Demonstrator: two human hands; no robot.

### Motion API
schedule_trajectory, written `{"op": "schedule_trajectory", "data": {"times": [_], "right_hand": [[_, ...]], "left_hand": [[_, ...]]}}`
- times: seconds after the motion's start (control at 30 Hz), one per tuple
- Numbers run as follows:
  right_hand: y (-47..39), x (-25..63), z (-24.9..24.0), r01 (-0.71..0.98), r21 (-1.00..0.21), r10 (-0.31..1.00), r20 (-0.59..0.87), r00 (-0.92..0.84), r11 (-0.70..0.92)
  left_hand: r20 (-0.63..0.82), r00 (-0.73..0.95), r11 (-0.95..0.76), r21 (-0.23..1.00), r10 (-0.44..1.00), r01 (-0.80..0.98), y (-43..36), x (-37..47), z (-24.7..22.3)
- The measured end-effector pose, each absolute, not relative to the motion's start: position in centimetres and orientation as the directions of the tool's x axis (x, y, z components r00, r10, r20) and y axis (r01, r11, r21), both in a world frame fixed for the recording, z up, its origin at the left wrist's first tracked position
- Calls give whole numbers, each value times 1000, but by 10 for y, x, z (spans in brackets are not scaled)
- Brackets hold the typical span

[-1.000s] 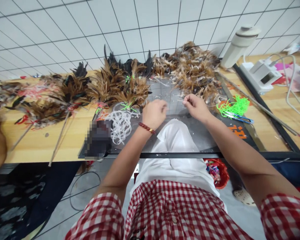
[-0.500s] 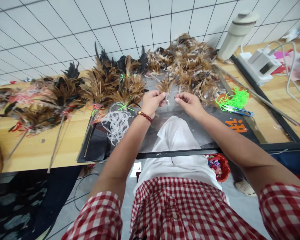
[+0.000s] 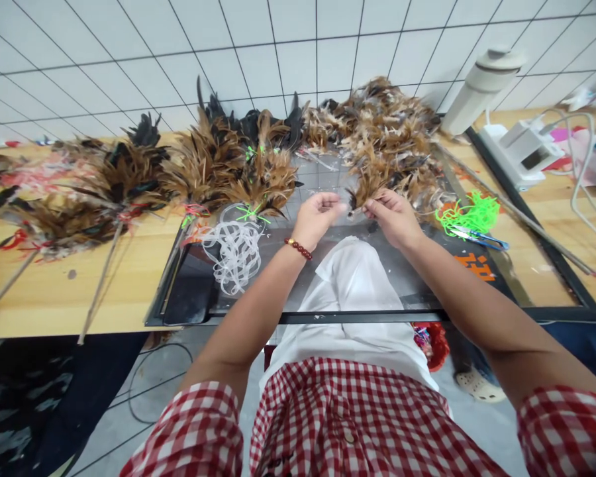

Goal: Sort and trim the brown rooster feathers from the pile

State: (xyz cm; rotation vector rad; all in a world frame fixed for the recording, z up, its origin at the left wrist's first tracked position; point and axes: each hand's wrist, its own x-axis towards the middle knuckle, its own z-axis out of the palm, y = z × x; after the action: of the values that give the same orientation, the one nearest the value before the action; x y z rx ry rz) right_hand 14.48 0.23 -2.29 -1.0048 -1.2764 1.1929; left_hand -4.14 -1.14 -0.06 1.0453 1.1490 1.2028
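My right hand (image 3: 396, 217) pinches a small bunch of brown feathers (image 3: 365, 189) by its pale quill ends, above the dark glass-topped board (image 3: 298, 288). My left hand (image 3: 319, 222), with a beaded bracelet on the wrist, is just left of those quills. Its thumb and fingers are drawn together, slightly blurred, and whatever they may hold is hidden. Behind my right hand spreads a big heap of loose brown feathers (image 3: 390, 126). Feather bundles (image 3: 258, 172) bound with green ties lie left of my hands.
Clear plastic strips (image 3: 236, 255) lie left. Green strings (image 3: 469, 213) and blue-handled scissors (image 3: 481, 238) lie right, near a long stick (image 3: 521, 209). A bottle (image 3: 481, 89) and a white power strip with adapter (image 3: 521, 149) stand at the back right. Feather dusters on sticks (image 3: 102, 278) lie far left.
The small feather bunch has passed from my left hand to my right and tilted to the right. My left hand has let it go. The whole view has shifted slightly.
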Motion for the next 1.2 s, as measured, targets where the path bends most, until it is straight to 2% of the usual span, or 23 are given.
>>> {"op": "schedule_trajectory", "data": {"times": [0.1,0.17,0.27,0.4,0.53,0.63,0.7,0.77,0.83,0.9,1.0,1.13,1.2], "right_hand": [[1,144,-21,-84,-982,977,177,-123,168],[-2,143,-19,-82,-981,970,187,-154,176],[-7,139,-16,-110,-976,959,205,-195,186],[-10,134,-16,-112,-982,970,170,-176,152],[-9,131,-17,-97,-992,995,84,-62,77],[-9,131,-17,-71,-991,990,120,-71,115],[-10,132,-18,-91,-984,983,160,-85,152],[-11,133,-19,-91,-980,977,186,-102,177],[-12,133,-19,-61,-982,975,182,-123,176],[-11,134,-19,-62,-985,980,167,-109,161],[-8,135,-17,-104,-980,984,173,-33,169],[-3,139,-16,-75,-963,966,256,24,257],[0,141,-19,-70,-958,960,275,50,278]], "left_hand": [[-94,187,104,994,978,-42,-14,-37,-1],[-127,238,130,991,963,2,-17,-34,-3],[-162,159,162,987,974,14,-18,-31,-5],[-131,74,131,991,989,10,-20,-28,-4],[-140,42,144,982,989,-120,-23,-27,2],[-161,48,167,974,986,-153,-24,-27,1],[-130,78,133,991,988,-30,-24,-27,-5],[-30,121,7,983,992,182,-25,-26,-12],[98,176,-157,919,980,361,-26,-25,-15],[183,199,-257,848,963,463,-26,-29,-9],[280,73,-266,753,957,601,-21,-57,11],[358,-279,-3,621,891,784,-18,-135,34],[363,-413,160,560,835,813,-20,-174,38]]}}
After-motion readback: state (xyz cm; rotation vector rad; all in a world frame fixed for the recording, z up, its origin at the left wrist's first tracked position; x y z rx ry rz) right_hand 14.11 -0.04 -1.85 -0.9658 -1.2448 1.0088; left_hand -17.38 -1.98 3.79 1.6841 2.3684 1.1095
